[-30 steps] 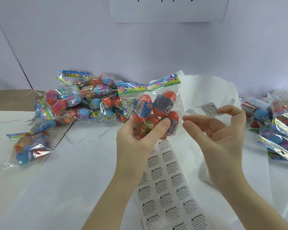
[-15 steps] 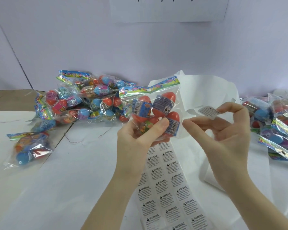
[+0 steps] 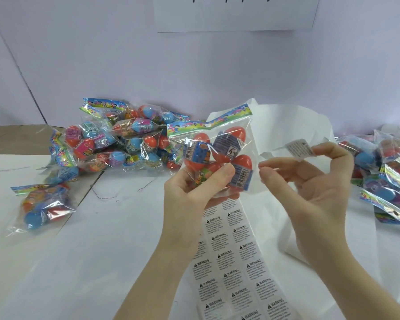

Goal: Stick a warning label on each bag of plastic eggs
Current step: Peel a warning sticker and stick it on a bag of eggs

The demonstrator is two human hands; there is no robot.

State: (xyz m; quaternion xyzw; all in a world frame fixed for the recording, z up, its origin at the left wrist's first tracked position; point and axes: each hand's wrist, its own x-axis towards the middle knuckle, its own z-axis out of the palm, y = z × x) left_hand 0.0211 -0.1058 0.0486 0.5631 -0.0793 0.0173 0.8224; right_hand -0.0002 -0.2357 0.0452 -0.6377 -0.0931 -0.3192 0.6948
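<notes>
A white-covered table (image 3: pixel 116 262) is carrying the work materials, with a bare brown strip (image 3: pixel 16 139) showing at its far left edge. A pile of egg bags (image 3: pixel 116 144) is lying at the far left-centre, a single bag (image 3: pixel 44 204) is sitting apart nearer the left edge, and a second pile (image 3: pixel 388 172) is resting at the right edge. A label sheet (image 3: pixel 236 273) is lying flat at near centre, running toward the bottom edge, and crumpled white paper (image 3: pixel 286 125) is lying beyond it, rising against the wall.
</notes>
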